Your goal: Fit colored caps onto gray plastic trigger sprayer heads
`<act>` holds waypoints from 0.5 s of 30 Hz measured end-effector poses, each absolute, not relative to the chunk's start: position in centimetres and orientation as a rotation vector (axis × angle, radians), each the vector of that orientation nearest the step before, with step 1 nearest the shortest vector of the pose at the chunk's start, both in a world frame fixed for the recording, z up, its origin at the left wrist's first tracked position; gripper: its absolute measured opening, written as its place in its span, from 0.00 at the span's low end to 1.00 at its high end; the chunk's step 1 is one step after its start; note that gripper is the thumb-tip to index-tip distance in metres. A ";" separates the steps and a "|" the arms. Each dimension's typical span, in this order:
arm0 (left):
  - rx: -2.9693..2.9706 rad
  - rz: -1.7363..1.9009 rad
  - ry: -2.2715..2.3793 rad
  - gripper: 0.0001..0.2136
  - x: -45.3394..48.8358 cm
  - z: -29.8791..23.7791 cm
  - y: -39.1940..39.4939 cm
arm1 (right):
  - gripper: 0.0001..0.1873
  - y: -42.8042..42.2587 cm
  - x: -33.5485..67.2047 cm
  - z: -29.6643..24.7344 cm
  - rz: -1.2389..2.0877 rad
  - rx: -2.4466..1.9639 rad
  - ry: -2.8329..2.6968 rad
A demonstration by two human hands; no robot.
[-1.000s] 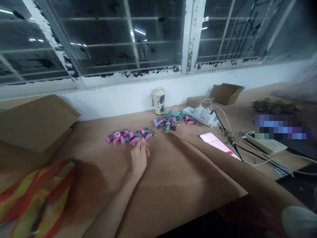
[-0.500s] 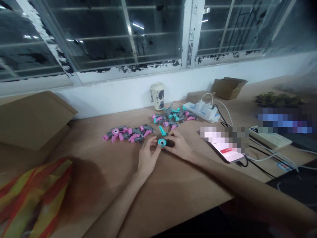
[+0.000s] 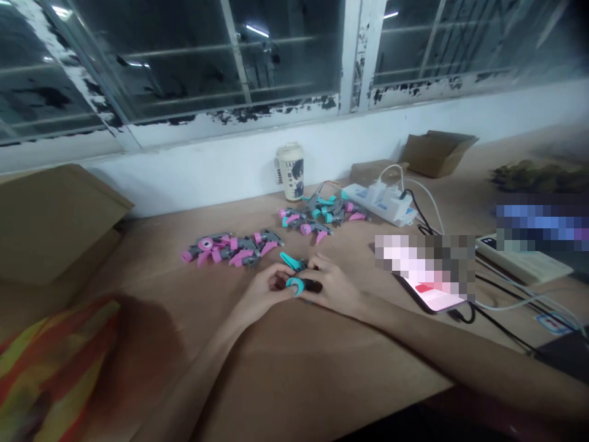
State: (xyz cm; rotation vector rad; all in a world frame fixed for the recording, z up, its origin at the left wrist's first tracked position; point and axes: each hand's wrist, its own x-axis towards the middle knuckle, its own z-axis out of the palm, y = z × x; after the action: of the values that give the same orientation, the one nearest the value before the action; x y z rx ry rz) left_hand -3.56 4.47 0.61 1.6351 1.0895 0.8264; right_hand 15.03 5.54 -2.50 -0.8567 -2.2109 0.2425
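Note:
Between both hands is a trigger sprayer head (image 3: 291,261) with a teal trigger and a teal ring-shaped collar; its body looks dark and is partly hidden by fingers. My left hand (image 3: 264,288) pinches the collar, thumb against the ring. Fingers of my right hand (image 3: 335,288) wrap round the body from the other side. Just beyond the hands lies a pile of grey and pink sprayer heads (image 3: 234,248). A second pile of sprayer heads (image 3: 322,215), mixed teal, pink and grey, sits farther back.
A paper coffee cup (image 3: 291,175) stands by the wall. To the right are a power strip (image 3: 381,202) with plugs, a phone (image 3: 432,298), a power bank (image 3: 529,264) and cables. Cardboard boxes (image 3: 55,221) and a red-yellow bag (image 3: 59,374) occupy the left.
The sprayer head has turned in the hands: its trigger now points more to the left and the collar faces differently. Both hands sit slightly lower in view, which has also shifted a little.

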 end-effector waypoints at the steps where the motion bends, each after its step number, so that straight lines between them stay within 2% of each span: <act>1: 1.630 0.796 1.090 0.12 -3.5 0.9 4.3 | 0.13 5.4 15.2 -2.3 0.226 -0.857 -2.239; 6: 1.726 0.702 1.120 0.08 -3.1 1.5 3.3 | 0.15 4.7 16.1 -1.1 0.111 -0.804 -2.441; 15: 1.877 0.774 1.226 0.07 -1.8 1.1 2.6 | 0.16 5.1 17.0 -0.8 0.053 -0.750 -2.511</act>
State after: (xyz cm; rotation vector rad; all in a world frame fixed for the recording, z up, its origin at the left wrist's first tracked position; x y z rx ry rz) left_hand -1.81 2.57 1.08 1.8769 1.2256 0.7739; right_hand 17.01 5.06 -0.79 -0.7501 -2.5106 0.0535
